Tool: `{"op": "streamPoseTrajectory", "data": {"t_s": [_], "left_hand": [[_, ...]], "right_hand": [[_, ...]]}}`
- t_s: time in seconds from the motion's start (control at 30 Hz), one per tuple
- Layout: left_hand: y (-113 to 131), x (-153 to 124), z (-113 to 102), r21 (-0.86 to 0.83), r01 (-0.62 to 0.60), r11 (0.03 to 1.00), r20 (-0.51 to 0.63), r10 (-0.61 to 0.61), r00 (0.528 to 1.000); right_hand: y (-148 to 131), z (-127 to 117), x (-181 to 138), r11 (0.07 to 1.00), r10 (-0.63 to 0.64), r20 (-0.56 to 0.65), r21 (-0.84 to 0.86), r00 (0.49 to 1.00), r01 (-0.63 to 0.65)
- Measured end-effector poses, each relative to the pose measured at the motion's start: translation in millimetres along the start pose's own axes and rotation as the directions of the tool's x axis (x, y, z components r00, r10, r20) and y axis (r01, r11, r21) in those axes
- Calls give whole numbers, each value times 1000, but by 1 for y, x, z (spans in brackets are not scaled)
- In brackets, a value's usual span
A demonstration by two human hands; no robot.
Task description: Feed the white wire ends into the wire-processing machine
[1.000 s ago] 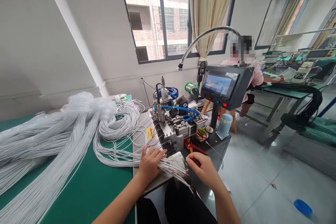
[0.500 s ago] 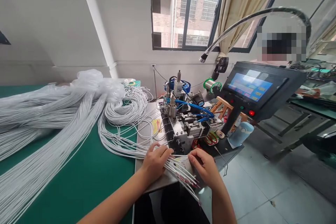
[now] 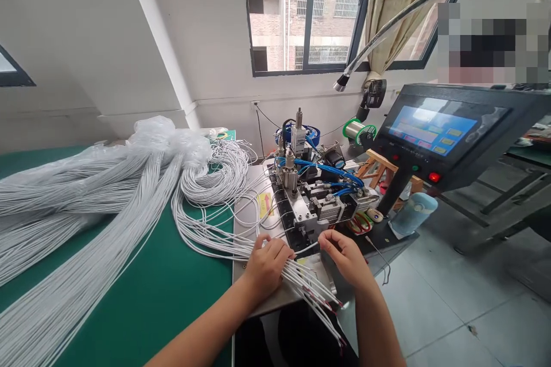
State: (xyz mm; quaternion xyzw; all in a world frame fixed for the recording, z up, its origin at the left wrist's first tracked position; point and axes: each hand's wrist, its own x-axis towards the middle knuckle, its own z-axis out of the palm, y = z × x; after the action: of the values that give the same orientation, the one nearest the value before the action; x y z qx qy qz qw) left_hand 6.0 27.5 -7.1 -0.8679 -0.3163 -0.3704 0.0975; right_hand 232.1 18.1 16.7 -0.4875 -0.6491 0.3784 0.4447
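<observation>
My left hand (image 3: 267, 264) is closed around a bundle of white cables (image 3: 307, 284) at the front edge of the machine's metal base. The cables' reddish ends fan out to the lower right, past the edge. My right hand (image 3: 342, 249) pinches a single white cable (image 3: 309, 248) near its end, just in front of the machine (image 3: 307, 206). That cable runs from between my left fingers to my right fingertips; its very tip is hidden by the fingers. Behind my left hand the bundle trails back to a coil of white cables (image 3: 215, 180) on the green table.
Long bundles of cable (image 3: 99, 252), partly wrapped in clear plastic (image 3: 152, 132), cover much of the green table (image 3: 172, 309). A control screen (image 3: 434, 129) and a blue bottle-like container (image 3: 414, 213) stand at the right. A solder-like wire spool (image 3: 359, 131) is behind. Another person is beyond the screen.
My right hand has lifted slightly, bringing the single cable's end up toward the machine, and the cable now bends upward. My left hand keeps its hold on the bundle. The camera view has shifted.
</observation>
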Motion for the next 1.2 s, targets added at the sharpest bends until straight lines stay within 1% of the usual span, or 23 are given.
{"op": "streamPoseTrajectory", "data": {"t_s": [0.13,0.2,0.23,0.27,0.33,0.43,0.53,0.67,0.8,0.87,0.93,1.0,1.1,1.2], "left_hand": [[0,2,-1,-30,-5,1000,28,6,1000],[1,3,-2,-38,6,999,40,-4,999],[1,3,-2,-35,17,999,45,-16,999],[1,3,-3,-27,33,999,52,-31,998],[2,2,-3,1,62,998,68,-62,996],[2,0,-1,60,72,996,105,-78,991],[2,-1,0,104,53,993,146,-68,987],[0,-2,2,127,57,990,181,-79,980],[-1,-2,3,118,79,990,183,-100,978],[-1,-1,2,100,83,992,172,-99,980],[-1,-1,2,81,82,993,163,-94,982],[-1,-1,1,69,82,994,154,-92,984],[0,-2,1,71,86,994,136,-95,986],[0,-4,1,77,104,992,128,-113,985]], "right_hand": [[4,10,3,987,6,2,163,1000,-7],[6,12,4,980,16,-15,199,1000,-13],[6,12,4,982,14,-39,188,999,-6],[7,11,4,988,6,-67,155,998,4],[10,9,4,999,-19,-110,33,994,23],[17,7,6,990,-42,-94,-141,995,28],[27,8,11,985,-29,-60,-169,998,19],[39,12,17,997,-6,-22,-73,1000,5],[49,16,20,992,59,16,114,998,-61],[52,20,20,966,118,23,229,993,-121],[55,24,20,921,187,28,343,982,-185],[57,28,18,878,237,34,420,971,-229],[60,30,14,869,259,21,431,966,-243],[61,27,8,908,250,-39,356,968,-220]]}}
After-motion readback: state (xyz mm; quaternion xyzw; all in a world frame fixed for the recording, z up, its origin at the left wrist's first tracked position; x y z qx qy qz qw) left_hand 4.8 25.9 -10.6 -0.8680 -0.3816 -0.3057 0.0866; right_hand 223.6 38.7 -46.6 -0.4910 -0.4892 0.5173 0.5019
